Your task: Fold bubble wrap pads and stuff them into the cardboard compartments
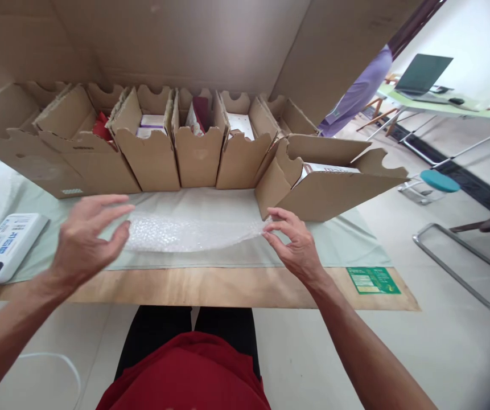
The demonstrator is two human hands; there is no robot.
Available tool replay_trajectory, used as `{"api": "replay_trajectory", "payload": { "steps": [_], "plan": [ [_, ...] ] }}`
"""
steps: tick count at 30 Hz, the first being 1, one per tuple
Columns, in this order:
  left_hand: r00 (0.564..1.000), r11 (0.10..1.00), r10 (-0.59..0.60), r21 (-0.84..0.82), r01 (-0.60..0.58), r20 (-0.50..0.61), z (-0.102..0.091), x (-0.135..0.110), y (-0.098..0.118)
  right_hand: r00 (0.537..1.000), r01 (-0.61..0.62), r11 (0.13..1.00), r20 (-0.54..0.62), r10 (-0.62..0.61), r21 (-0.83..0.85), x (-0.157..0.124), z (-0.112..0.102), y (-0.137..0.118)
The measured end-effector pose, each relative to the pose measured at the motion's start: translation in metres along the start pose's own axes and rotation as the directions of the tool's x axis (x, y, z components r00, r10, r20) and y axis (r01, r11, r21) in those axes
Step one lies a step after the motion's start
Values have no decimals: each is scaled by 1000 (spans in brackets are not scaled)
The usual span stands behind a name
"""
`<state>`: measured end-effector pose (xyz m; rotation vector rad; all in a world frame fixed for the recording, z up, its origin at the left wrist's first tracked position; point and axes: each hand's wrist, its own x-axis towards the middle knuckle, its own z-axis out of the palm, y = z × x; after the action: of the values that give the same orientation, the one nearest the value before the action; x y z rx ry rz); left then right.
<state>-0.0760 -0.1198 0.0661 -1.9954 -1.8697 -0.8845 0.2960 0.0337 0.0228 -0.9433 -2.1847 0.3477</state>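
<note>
A long, narrow strip of clear bubble wrap lies across the pale green cloth in front of me. At its right end, my right hand pinches the edge between thumb and fingers. My left hand is at the other end, fingers spread and thumb apart from them; the thumb tip is at the strip's left edge, and I cannot tell whether it touches. Just beyond my right hand, an angled cardboard box holds a white packet with printed lettering.
Several open cardboard boxes stand in a row, some holding packets, before a tall cardboard panel. A white device with a cable sits at left. A green label is on the wooden table edge. Behind, a person's purple sleeve shows.
</note>
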Motion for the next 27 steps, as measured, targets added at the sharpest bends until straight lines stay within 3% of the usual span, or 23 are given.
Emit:
{"api": "replay_trajectory", "payload": {
  "steps": [2, 4, 7, 10, 12, 15, 20, 23, 27],
  "plan": [
    [985, 979, 174, -106, -172, 7, 5, 4, 28, 1000, 0, 1000, 11, -1, 27, 0, 1, -3],
    [963, 947, 261, -208, -243, 65, 17, 11, 53, 1000, 8, 999, 14, -9, 53, 1, 1, -9],
    [940, 939, 259, -286, -191, 224, 47, 20, 70, 1000, -12, 992, 1, 12, 124, -2, -1, -18],
    [898, 923, 253, -368, -112, 361, 79, 25, 66, 996, -84, 968, -15, 90, 238, -7, -6, -19],
    [869, 900, 246, -433, -41, 430, 90, 26, 58, 990, -125, 946, -18, 136, 299, -11, -9, -15],
    [861, 901, 165, -429, 67, 482, 85, 31, 51, 982, -173, 915, -11, 190, 364, -17, -10, -5],
    [874, 907, -100, -318, 276, 476, 51, 51, 59, 975, -212, 870, 35, 220, 445, -25, -5, 4],
    [888, 903, 17, -388, 183, 459, 51, 52, 76, 971, -231, 853, 54, 233, 468, -28, -3, 0],
    [869, 867, 226, -498, 27, 440, 80, 40, 99, 969, -237, 845, 58, 239, 479, -27, -7, -9]
  ]
}}
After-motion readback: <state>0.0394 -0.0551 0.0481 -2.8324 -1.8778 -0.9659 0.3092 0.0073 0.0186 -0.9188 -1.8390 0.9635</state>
